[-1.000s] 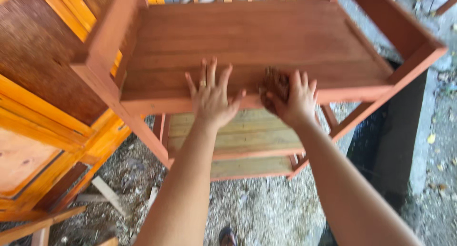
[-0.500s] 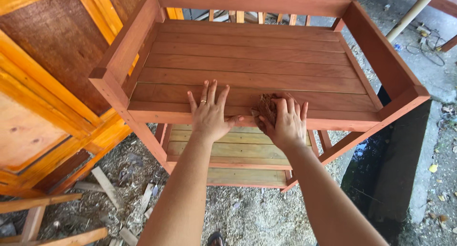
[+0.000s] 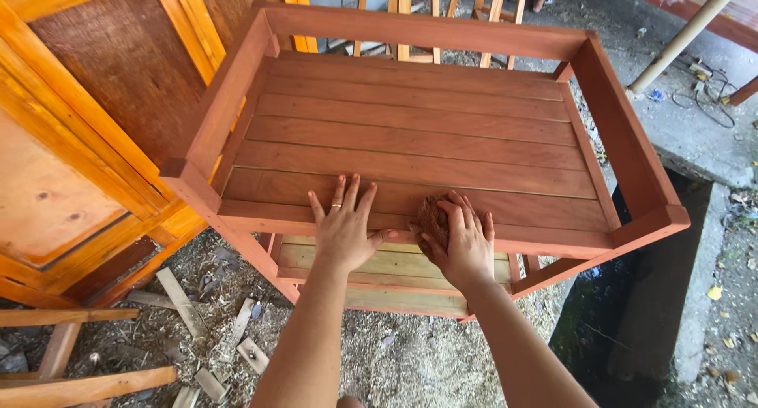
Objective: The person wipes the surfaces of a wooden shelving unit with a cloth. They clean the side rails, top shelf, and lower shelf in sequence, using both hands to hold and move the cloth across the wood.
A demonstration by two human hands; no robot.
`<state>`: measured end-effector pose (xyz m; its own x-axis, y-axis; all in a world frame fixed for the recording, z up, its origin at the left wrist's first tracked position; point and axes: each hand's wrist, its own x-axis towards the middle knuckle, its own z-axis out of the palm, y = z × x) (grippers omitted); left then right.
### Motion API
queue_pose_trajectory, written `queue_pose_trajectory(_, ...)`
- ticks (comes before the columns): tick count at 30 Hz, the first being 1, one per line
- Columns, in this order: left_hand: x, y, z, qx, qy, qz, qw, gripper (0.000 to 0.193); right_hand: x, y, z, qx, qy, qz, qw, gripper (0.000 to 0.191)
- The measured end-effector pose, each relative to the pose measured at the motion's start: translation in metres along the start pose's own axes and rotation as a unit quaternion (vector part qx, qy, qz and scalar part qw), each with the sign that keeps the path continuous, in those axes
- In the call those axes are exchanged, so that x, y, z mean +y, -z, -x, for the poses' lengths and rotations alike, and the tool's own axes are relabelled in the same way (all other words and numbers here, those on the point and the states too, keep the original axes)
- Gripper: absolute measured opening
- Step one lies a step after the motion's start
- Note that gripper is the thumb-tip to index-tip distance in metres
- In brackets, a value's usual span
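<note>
Now, furthest out past your left hand, you have the orange-varnished wooden door panels (image 3: 87,139) leaning upright, with pale offcut wood scraps (image 3: 197,321) scattered on the ground below and nearer to you than that hand. Your left hand (image 3: 343,230) lies flat and palm down on the red-brown slatted wooden shelf frame (image 3: 418,139), fingers spread wide and holding nothing; a ring shows on one finger. It rests on the nearest slat, right at the front edge, with the frame's raised left rail well off to its outer side. Just beside it, thumbs almost meeting, your right hand (image 3: 458,242) presses down on a small brown piece of sandpaper (image 3: 433,218), fingers curled over it so that only its left part shows. The sandpaper sits on that same front slat, under your right fingers. Below both hands a paler lower wooden shelf (image 3: 379,266) shows through the frame. Beyond your right hand stands the frame's right rail, then a dark gap beside a grey concrete slab (image 3: 695,139).
</note>
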<state>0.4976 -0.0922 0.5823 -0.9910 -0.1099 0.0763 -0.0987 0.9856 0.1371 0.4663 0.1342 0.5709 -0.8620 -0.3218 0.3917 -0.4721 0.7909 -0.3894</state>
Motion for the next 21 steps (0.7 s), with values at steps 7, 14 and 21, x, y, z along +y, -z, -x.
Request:
queue_pose_trajectory(7, -0.001, 0.015, -0.011, -0.024, 0.010, 0.023, 0.999, 0.106, -0.003, -0.002, -0.016, -0.041, -0.035, 0.019, 0.998, 0.073)
queue_pose_trajectory(14, 0.002, 0.017, -0.006, -0.030, 0.009, 0.035, 0.999, 0.107, -0.001, -0.006, -0.016, -0.078, -0.068, 0.062, 0.993, 0.079)
queue_pose_trajectory(21, -0.011, -0.002, -0.003, -0.018, -0.035, 0.078, 0.996, 0.108, -0.009, -0.008, -0.019, -0.135, -0.148, 0.122, 0.972, 0.082)
